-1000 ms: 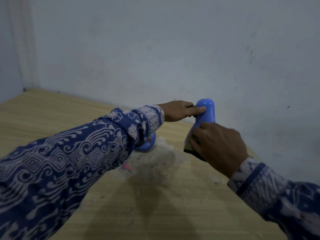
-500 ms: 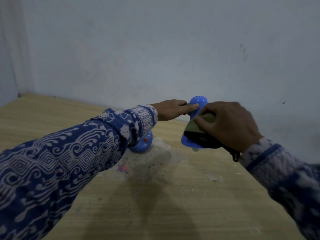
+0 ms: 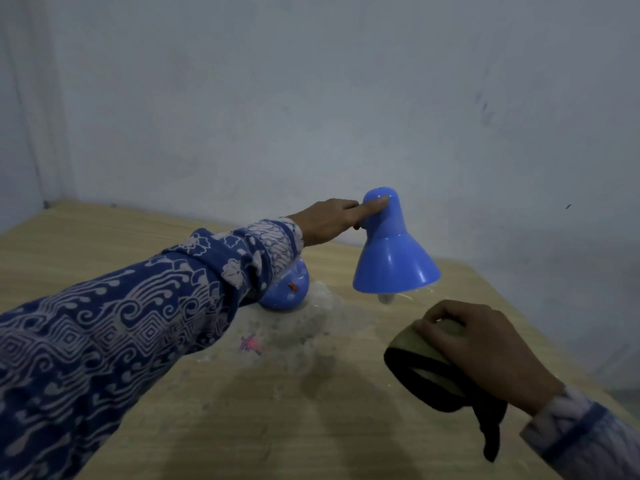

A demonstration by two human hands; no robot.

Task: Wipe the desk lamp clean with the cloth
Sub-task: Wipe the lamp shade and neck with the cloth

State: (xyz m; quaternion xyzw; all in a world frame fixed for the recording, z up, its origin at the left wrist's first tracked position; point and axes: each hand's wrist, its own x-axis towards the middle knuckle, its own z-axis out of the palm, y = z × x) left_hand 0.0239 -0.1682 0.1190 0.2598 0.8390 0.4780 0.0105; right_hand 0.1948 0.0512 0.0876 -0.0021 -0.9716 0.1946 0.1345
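Currently left hand (image 3: 322, 220) fingers (image 3: 375, 204) steady desk lamp (image 3: 391, 251) shade top; base on tabletop (image 3: 104, 237). Right hand (image 3: 485, 351) clenched on cloth (image 3: 426, 362), apart from shade. Risk: one-sided push swings shade or tips lamp.

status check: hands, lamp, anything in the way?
Left hand gripping lamp shade top. Right hand holds cloth, off the lamp. Base on table; nothing blocking.

A light wooden tabletop (image 3: 86, 244) ran back to a pale grey-blue wall (image 3: 311, 98). Near the table's middle lay a crumpled clear plastic sheet (image 3: 298, 327) with a small pink-red mark (image 3: 252, 345) by its near left edge.
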